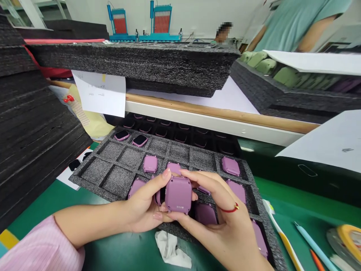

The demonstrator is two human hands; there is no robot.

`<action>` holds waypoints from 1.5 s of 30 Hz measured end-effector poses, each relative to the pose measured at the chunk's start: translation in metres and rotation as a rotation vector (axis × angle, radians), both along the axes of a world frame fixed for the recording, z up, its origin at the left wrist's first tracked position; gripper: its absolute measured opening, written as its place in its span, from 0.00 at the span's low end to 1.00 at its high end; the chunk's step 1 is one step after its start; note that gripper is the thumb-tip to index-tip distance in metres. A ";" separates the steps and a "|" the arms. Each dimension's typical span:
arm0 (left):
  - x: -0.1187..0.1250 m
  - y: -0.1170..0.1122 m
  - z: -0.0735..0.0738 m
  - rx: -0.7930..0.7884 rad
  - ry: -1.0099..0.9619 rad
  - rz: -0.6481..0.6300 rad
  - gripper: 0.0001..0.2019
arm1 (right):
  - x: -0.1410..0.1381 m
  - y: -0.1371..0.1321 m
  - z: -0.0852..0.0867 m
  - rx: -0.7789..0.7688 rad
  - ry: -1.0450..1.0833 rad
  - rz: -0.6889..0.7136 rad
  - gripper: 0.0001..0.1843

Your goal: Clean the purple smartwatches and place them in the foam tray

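1. Your left hand (146, 203) and right hand (217, 222) meet over a grey foam tray (113, 177), their fingers (204, 180) clenched from both sides on a mauve smartwatch body (178, 195).
2. The held watch body sits just above the tray's lower rows, upright between your palms.
3. Other mauve watch bodies (150, 164) lie in the tray's square compartments; two in the far row show dark screens (139, 140).
4. A red string bracelet (231, 208) circles your right wrist.
5. On the green surface (56, 199) beside the tray lie a crumpled white cloth (170, 250) and a toothbrush (278, 237).
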State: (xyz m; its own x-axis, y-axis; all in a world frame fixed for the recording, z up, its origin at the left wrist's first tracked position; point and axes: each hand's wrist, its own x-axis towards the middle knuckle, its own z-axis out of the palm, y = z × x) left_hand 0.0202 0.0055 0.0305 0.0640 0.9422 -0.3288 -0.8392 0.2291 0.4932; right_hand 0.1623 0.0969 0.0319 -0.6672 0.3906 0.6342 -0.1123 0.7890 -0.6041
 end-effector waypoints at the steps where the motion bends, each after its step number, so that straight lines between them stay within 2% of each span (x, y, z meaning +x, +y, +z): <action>1: 0.000 0.000 0.000 -0.013 -0.008 0.005 0.25 | -0.001 0.000 0.000 0.010 0.001 0.007 0.31; 6: 0.002 0.001 0.001 -0.001 -0.053 0.036 0.25 | 0.006 0.000 0.011 0.050 -0.080 -0.076 0.25; 9: 0.003 0.001 0.003 0.064 -0.101 0.072 0.19 | 0.029 0.015 0.024 0.119 -0.180 -0.232 0.19; 12: 0.003 0.000 0.003 0.081 -0.124 0.036 0.13 | 0.053 0.041 0.028 0.191 -0.274 -0.433 0.25; 14: 0.002 0.000 0.002 0.101 -0.129 0.036 0.11 | 0.057 0.061 0.022 0.180 -0.342 -0.493 0.30; 17: 0.000 0.000 0.000 0.136 -0.140 0.044 0.13 | 0.045 0.085 0.002 0.054 -0.378 -0.498 0.29; 19: -0.001 0.001 0.000 0.159 -0.132 0.017 0.14 | 0.032 0.096 -0.012 -0.012 -0.414 -0.413 0.25; 22: 0.000 0.001 0.002 0.158 -0.062 -0.006 0.14 | 0.024 0.103 -0.023 0.006 -0.508 -0.285 0.25; 24: 0.001 0.001 0.003 0.139 0.000 -0.004 0.14 | 0.029 0.100 -0.019 0.069 -0.497 -0.311 0.26; 27: 0.002 0.000 0.002 0.114 0.047 -0.030 0.20 | 0.041 0.078 0.003 0.197 -0.370 -0.314 0.23; 29: 0.002 0.001 0.001 0.092 0.042 -0.052 0.24 | 0.044 0.055 0.018 0.244 -0.296 -0.213 0.19; 32: 0.003 0.002 0.001 0.073 0.027 -0.059 0.22 | 0.038 0.021 0.031 0.257 -0.249 -0.049 0.17; 35: 0.004 0.003 0.002 0.075 0.049 -0.049 0.23 | 0.024 0.005 0.027 0.237 -0.207 -0.006 0.13; 39: 0.004 0.004 0.003 0.041 0.052 -0.043 0.26 | 0.013 0.005 0.019 0.141 -0.179 0.004 0.06; 45: 0.003 0.003 0.002 0.031 -0.021 -0.027 0.25 | 0.010 0.003 0.018 0.079 -0.107 -0.016 0.05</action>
State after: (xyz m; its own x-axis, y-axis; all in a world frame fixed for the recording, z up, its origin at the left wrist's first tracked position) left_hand 0.0231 0.0088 0.0325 0.0957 0.9500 -0.2974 -0.8434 0.2361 0.4826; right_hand 0.1718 0.1000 0.0498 -0.7265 0.3538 0.5892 -0.0375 0.8357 -0.5480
